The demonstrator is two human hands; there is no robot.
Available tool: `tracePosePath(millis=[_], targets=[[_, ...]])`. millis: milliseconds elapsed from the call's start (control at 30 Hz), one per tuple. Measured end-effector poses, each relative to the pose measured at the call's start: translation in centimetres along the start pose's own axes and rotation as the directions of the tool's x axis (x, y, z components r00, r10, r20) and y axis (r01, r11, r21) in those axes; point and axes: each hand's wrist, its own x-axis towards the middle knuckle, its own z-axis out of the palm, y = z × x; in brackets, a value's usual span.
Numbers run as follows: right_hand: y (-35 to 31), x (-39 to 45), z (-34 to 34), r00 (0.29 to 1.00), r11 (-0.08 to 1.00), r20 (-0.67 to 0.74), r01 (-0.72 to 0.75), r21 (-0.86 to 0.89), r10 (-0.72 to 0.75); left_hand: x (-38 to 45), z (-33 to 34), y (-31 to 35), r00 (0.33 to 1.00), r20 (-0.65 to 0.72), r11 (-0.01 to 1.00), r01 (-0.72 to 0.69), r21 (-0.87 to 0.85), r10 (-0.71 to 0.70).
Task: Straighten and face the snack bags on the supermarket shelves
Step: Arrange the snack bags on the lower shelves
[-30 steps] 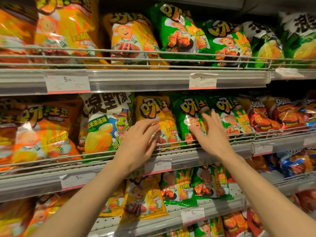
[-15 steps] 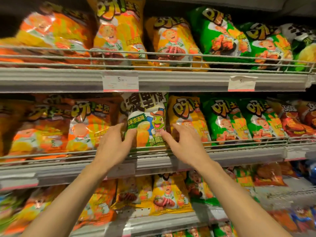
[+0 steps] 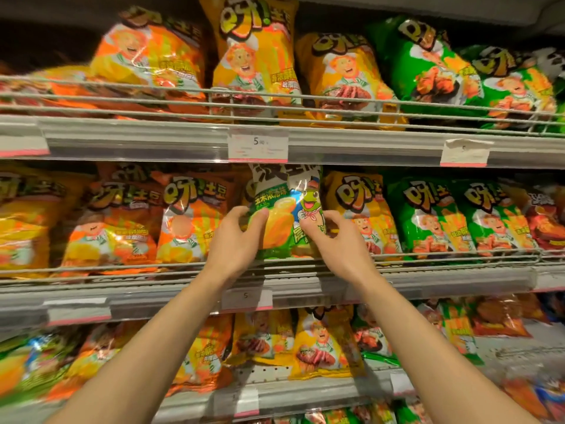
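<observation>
A white-and-green snack bag with a frog cartoon (image 3: 282,206) stands upright on the middle shelf (image 3: 428,280), behind the wire rail. My left hand (image 3: 235,240) grips its left edge, thumb across the front. My right hand (image 3: 339,243) pinches its lower right edge. An orange bag (image 3: 189,218) stands to its left, a yellow bag (image 3: 363,215) to its right, then green bags (image 3: 428,215).
The top shelf (image 3: 153,139) carries orange, yellow and green bags behind a wire rail (image 3: 122,90). Price tags (image 3: 258,145) hang on the shelf fronts. The lower shelf (image 3: 305,393) holds more yellow and orange bags, several leaning.
Both hands moved left from the yellow and green bags to the frog bag and closed on its two sides. The camera swung left with them.
</observation>
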Motion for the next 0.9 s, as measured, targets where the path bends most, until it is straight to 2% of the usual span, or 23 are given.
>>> tracePosePath(millis=[167, 300, 400, 600, 700, 800, 900], targets=[[0.1, 0.4, -0.1, 1.0, 0.994, 0.02, -0.002, 0.112, 0.0, 0.3, 0.4, -0.2, 1.0, -0.005, 0.995, 0.02, -0.094, -0.021], [-0.4, 1.3, -0.2, 0.999, 0.972, -0.046, -0.005, 0.234, 0.016, 0.4, 0.5, 1.3, 0.995, -0.1, 0.981, 0.004, -0.196, -0.024], [-0.7, 1.7, -0.5, 0.999, 0.961, -0.037, -0.01, 0.278, 0.021, 0.3, 0.0, 2.3, 0.995, -0.103, 0.979, -0.027, -0.2, 0.006], [0.8, -0.1, -1.4, 0.99, 0.942, 0.144, -0.058, 0.33, 0.011, -2.2, -0.6, 0.7, 0.999, 0.043, 0.986, 0.02, -0.167, -0.013], [0.8, -0.6, -1.7, 0.981, 0.933, 0.195, -0.086, 0.349, 0.017, -2.9, -1.0, 1.2, 0.995, 0.089, 0.977, 0.051, -0.205, -0.034], [0.3, -1.3, -2.6, 0.955, 0.918, 0.297, -0.142, 0.37, 0.028, -3.8, -1.2, 2.3, 0.988, 0.105, 0.961, 0.135, -0.241, -0.112], [-0.1, -2.2, -3.9, 0.894, 0.912, 0.439, -0.253, 0.322, 0.093, -4.7, -1.5, 3.4, 0.963, 0.121, 0.928, 0.265, -0.262, -0.24]])
